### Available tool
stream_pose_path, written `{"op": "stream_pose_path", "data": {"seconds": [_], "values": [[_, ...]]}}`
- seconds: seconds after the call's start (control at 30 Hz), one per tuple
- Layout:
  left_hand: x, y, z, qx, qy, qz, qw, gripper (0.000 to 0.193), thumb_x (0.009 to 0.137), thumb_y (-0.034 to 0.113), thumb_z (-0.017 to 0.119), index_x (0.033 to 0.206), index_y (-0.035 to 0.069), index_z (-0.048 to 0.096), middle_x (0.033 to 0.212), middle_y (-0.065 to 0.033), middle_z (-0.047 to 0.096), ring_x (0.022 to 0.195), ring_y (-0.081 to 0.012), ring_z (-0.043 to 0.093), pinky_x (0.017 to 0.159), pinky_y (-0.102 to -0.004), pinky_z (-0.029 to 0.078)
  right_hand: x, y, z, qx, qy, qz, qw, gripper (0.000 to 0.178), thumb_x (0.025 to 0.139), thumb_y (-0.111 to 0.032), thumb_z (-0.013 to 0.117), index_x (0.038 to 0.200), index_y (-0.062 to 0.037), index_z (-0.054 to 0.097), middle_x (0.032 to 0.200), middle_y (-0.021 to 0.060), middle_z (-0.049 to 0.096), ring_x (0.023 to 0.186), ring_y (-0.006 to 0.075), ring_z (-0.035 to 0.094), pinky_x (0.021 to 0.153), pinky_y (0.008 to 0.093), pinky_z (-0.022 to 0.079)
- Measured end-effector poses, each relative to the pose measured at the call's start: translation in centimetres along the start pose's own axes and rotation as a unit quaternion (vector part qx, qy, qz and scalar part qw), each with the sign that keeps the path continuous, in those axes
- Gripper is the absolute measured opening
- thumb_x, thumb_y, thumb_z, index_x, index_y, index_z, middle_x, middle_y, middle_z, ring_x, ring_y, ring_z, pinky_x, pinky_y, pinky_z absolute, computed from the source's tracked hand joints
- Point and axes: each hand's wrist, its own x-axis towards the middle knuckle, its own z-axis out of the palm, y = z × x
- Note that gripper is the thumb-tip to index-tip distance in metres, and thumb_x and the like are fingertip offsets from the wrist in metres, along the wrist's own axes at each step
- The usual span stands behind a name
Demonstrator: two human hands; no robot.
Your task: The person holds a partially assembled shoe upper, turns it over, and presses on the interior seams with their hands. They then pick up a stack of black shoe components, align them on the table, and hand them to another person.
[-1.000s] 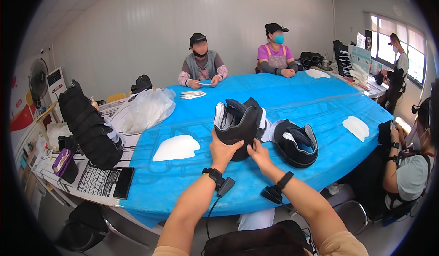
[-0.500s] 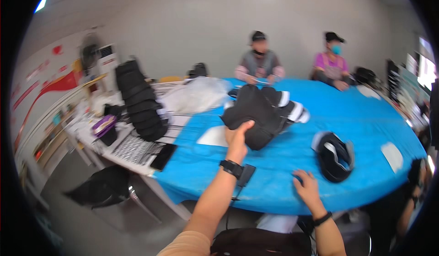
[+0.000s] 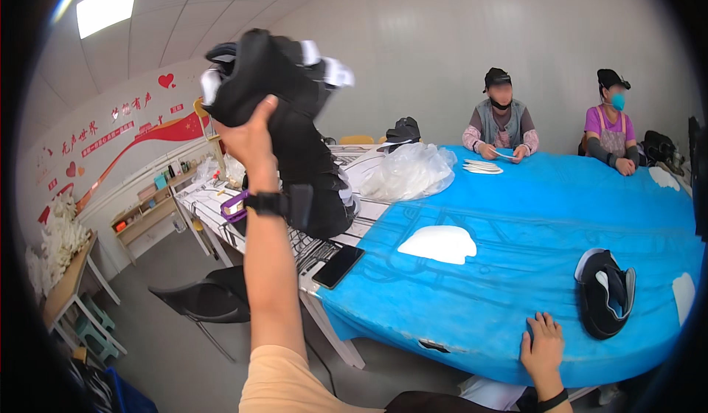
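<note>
My left hand is raised at the upper left, its fingers wrapped round a nested bunch of black caps with white edges. The bunch is blurred by motion. Behind and below it, on the striped part of the table, stands a tall stack of black caps, partly hidden by the wrist and the held bunch. My right hand lies flat near the front edge of the blue tablecloth, fingers stretched out, holding nothing. To its right a black cap with white lining rests on the cloth.
A white curved piece lies mid-table and a phone at the near left. A clear plastic bag sits farther back. Across the table are two people, one handling white pieces. A black chair stands at the left.
My left hand has lifted the bunch of caps up and left from over the blue cloth toward the stack. My right hand stays on the cloth, its fingers now flatter. The view has turned left.
</note>
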Motion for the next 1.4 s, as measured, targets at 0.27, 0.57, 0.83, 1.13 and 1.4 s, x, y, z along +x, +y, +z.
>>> {"op": "stream_pose_path", "data": {"seconds": [0.27, 0.57, 0.83, 1.13, 1.4], "values": [[6.0, -4.6, 5.1, 0.290, 0.046, -0.096, 0.951, 0.093, 0.054, 0.043, 0.088, 0.125, 0.000, 0.048, 0.117, -0.0230, 0.064, 0.111, -0.0418, 0.060, 0.098, -0.0478, 0.045, 0.5, -0.2, -0.2, 0.005, -0.013, 0.000, 1.000, 0.035, 0.078, -0.018, 0.060, 0.106, 0.0021, 0.066, 0.114, 0.0255, 0.065, 0.114, 0.0425, 0.058, 0.099, 0.0516, 0.041], [3.2, -8.6, 9.0, 0.338, 0.065, -0.084, 0.935, 0.091, 0.059, 0.042, 0.087, 0.127, 0.000, 0.043, 0.114, -0.0242, 0.063, 0.107, -0.0429, 0.061, 0.093, -0.0483, 0.048, 0.1, -0.6, -0.7, 0.021, -0.002, 0.027, 0.999, 0.033, 0.076, -0.021, 0.062, 0.100, 0.0021, 0.067, 0.108, 0.0245, 0.067, 0.111, 0.0423, 0.060, 0.097, 0.0502, 0.044], [0.4, -9.2, 10.0, 0.412, -0.012, -0.074, 0.908, 0.097, 0.060, 0.048, 0.086, 0.137, 0.008, 0.043, 0.126, -0.0246, 0.056, 0.116, -0.0378, 0.058, 0.092, -0.0507, 0.050, 0.3, -1.3, -2.4, -0.003, -0.082, 0.053, 0.995, 0.037, 0.089, -0.017, 0.057, 0.121, 0.0015, 0.061, 0.129, 0.0218, 0.060, 0.121, 0.0412, 0.054, 0.106, 0.0487, 0.039], [5.8, -10.7, 9.3, 0.411, -0.088, 0.090, 0.903, 0.121, 0.060, 0.070, 0.080, 0.154, 0.041, 0.009, 0.141, -0.0350, 0.035, 0.126, -0.0536, 0.044, 0.096, -0.0666, 0.040, 0.3, -1.2, -2.3, 0.005, -0.071, 0.032, 0.997, 0.037, 0.089, -0.014, 0.058, 0.122, 0.0007, 0.061, 0.128, 0.0207, 0.061, 0.120, 0.0407, 0.055, 0.105, 0.0478, 0.041], [9.5, -11.6, 9.1, 0.449, -0.252, -0.023, 0.857, 0.099, 0.063, 0.060, 0.077, 0.137, 0.002, 0.045, 0.127, -0.0285, 0.059, 0.119, -0.0433, 0.057, 0.101, -0.0441, 0.045, 0.0, -0.7, -2.4, 0.000, -0.067, 0.038, 0.997, 0.037, 0.089, -0.014, 0.058, 0.124, -0.0017, 0.060, 0.128, 0.0187, 0.062, 0.119, 0.0400, 0.056, 0.105, 0.0477, 0.041]]}}
